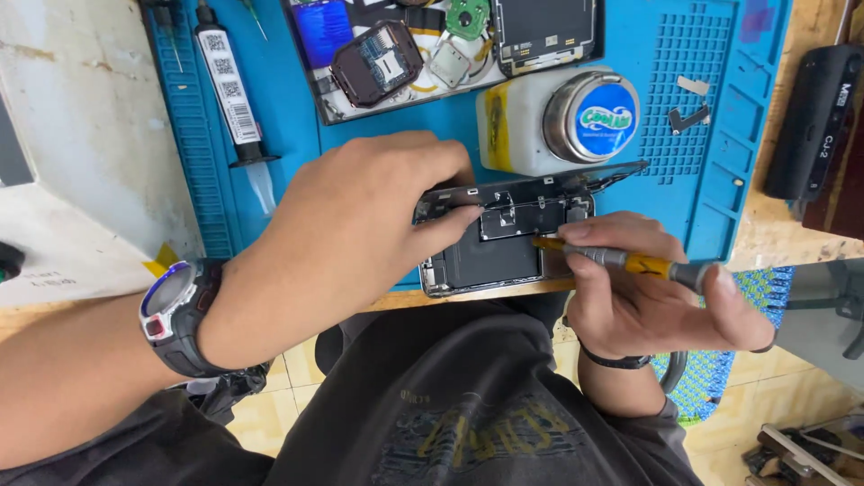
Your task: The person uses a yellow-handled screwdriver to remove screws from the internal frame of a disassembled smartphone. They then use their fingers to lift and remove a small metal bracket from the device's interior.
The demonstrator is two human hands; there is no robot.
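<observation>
An opened smartphone (490, 252) with its back removed lies at the near edge of a blue work mat (297, 126); its dark battery and metal shields show. My left hand (360, 225) rests over the phone's left end, fingers pressing on its frame and holding it down. My right hand (639, 297) grips a small screwdriver (630, 263) with a grey shaft and yellow band. The screwdriver's tip touches the phone's inside near the right edge. A black and grey wristwatch (175, 315) sits on my left wrist.
A white plastic bottle (558, 117) with a round metal cap lies just behind the phone. A tray (432, 54) of phone parts and circuit boards is at the back. A glue syringe (234, 90) lies on the mat's left. A black tool (810, 117) is at right.
</observation>
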